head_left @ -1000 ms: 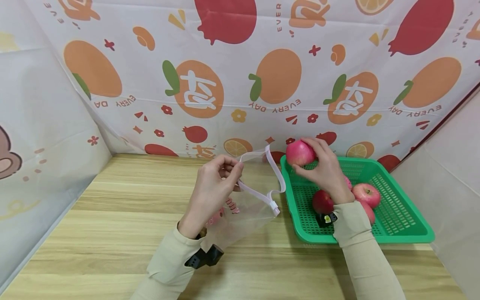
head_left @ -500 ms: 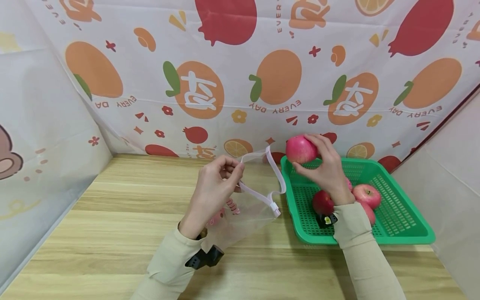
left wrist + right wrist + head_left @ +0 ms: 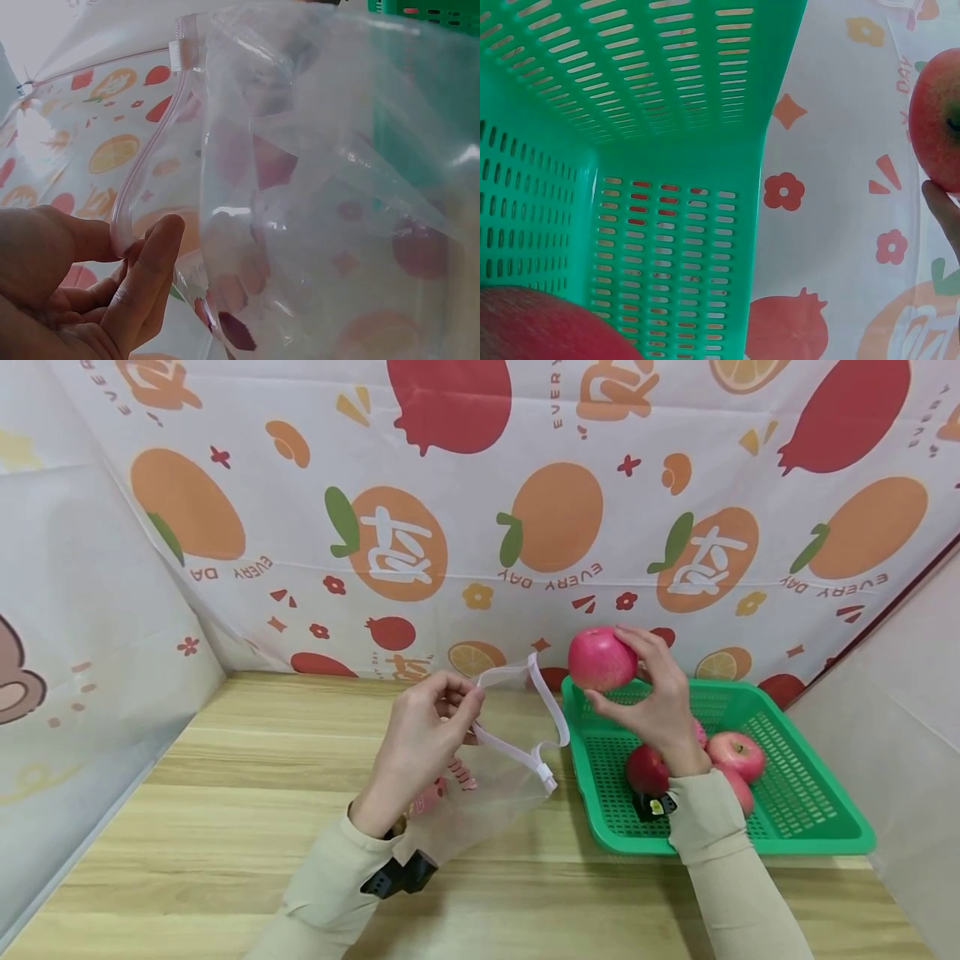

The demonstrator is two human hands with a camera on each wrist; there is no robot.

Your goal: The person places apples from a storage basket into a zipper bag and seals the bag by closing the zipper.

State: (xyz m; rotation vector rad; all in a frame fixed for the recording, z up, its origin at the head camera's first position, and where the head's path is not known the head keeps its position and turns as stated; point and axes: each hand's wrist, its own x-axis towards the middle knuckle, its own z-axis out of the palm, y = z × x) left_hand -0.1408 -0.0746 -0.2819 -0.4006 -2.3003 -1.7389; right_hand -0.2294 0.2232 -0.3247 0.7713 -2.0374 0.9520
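My left hand (image 3: 423, 739) pinches the edge of a clear zip bag (image 3: 495, 781) between thumb and fingers. The bag's pale slider strip gapes open toward the right, and pink print shows on its side. In the left wrist view the bag (image 3: 315, 195) spreads out beyond the fingertips. My right hand (image 3: 656, 697) grips a pinkish-red apple (image 3: 602, 658) above the back left corner of a green basket (image 3: 825, 814). At the right edge of the right wrist view, part of that apple (image 3: 937, 120) shows with a fingertip against it.
Several apples lie in the basket, among them a light red one (image 3: 737, 756) and a darker one (image 3: 647, 768) near my right wrist. A wooden table (image 3: 247, 827) lies under everything. A fruit-print cloth (image 3: 480, 527) hangs behind it.
My right hand has lifted the apple slightly and turned it a little. The left hand and the bag have barely moved.
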